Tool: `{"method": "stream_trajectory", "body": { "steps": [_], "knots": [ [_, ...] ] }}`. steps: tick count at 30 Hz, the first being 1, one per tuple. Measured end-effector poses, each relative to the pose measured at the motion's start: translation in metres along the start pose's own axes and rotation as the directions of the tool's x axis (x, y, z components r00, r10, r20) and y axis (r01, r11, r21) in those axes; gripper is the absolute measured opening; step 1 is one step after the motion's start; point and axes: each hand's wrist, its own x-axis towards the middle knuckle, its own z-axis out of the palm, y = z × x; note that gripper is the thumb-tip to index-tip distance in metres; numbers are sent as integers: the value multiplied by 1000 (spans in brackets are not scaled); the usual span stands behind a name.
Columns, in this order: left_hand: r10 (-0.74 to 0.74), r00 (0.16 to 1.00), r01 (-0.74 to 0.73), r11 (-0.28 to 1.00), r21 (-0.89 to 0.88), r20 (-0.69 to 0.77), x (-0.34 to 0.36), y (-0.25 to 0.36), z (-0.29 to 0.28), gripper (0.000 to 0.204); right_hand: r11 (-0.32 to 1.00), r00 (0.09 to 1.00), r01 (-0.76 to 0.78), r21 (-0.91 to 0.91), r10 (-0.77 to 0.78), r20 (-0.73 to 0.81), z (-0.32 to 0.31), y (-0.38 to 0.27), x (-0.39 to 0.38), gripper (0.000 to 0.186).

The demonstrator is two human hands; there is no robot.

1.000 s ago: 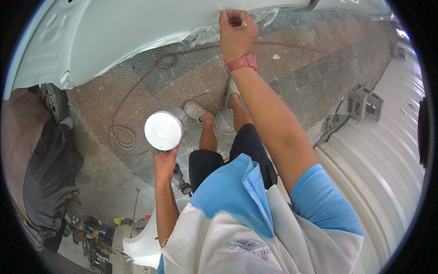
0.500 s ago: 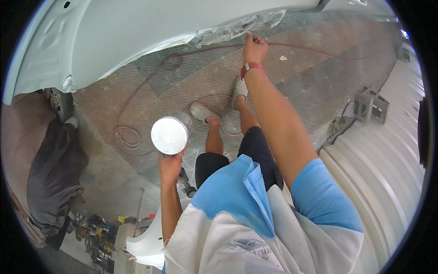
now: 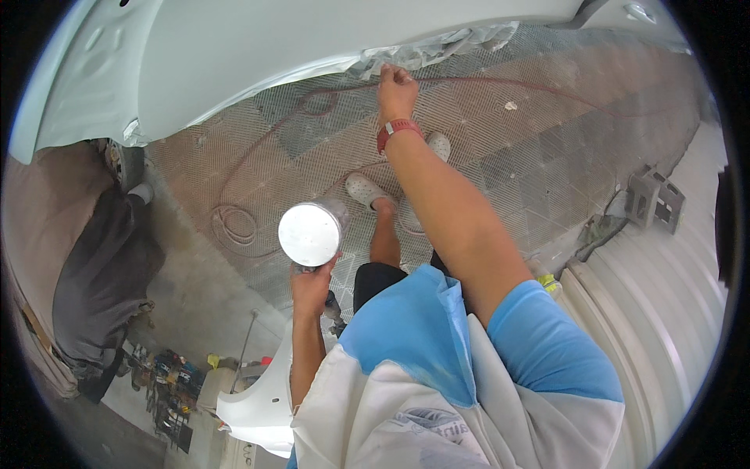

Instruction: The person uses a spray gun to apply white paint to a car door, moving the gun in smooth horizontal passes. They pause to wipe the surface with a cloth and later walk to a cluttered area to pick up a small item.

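My left hand [image 3: 312, 289] is closed around the handle of what looks like a paint spray gun [image 3: 310, 234], with a round white-lidded cup on top. The cup hides most of the gun; a dark fitting shows below my hand. Stretched forward, my right hand [image 3: 397, 92] has its fingers curled together in a pinch. Whatever they hold, if anything, is too small to make out. Just beyond those fingertips hangs crumpled clear plastic sheeting [image 3: 437, 53] along the lower edge of a pale car body panel [image 3: 258, 39].
A red hose [image 3: 234, 168] runs across the patterned floor and loops left of my feet. Dark cloth [image 3: 105, 270] covers something at left. A white car part [image 3: 254, 406] stands near my left elbow. At right are a ribbed metal wall [image 3: 664, 313] and a grey plastic block [image 3: 656, 199].
My right hand has swept left along the panel's lower edge, fingers still pinched. The view has shifted slightly, and my left hand keeps its hold on the spray gun.
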Motion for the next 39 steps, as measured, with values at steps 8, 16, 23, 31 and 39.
{"method": "stream_trajectory", "body": {
  "steps": [8, 16, 23, 31, 39],
  "knots": [
    [71, 997, -71, 996, -49, -1, 11, -36, -4, 43, 985, 991, -127, 113, 120, 65, 14, -21, -15, 17],
    [367, 918, -351, 928, -124, 148, -7, 11, 0, 54, 956, 818, -109, -271, 241, 522, -119, -66, -166, 42],
    [559, 674, -430, 829, -359, 483, -27, 79, 54, 98, 976, 689, 162, -145, -6, 725, -148, -154, -258, 42],
    [810, 386, -876, 472, -101, 443, -81, 96, 147, 92, 986, 970, 164, -19, -158, 184, -181, -223, -209, 45],
    [732, 640, -575, 658, -487, 233, -137, 69, 44, 53, 963, 987, 112, -243, -80, 140, -193, -218, -171, 56]
  ]
}}
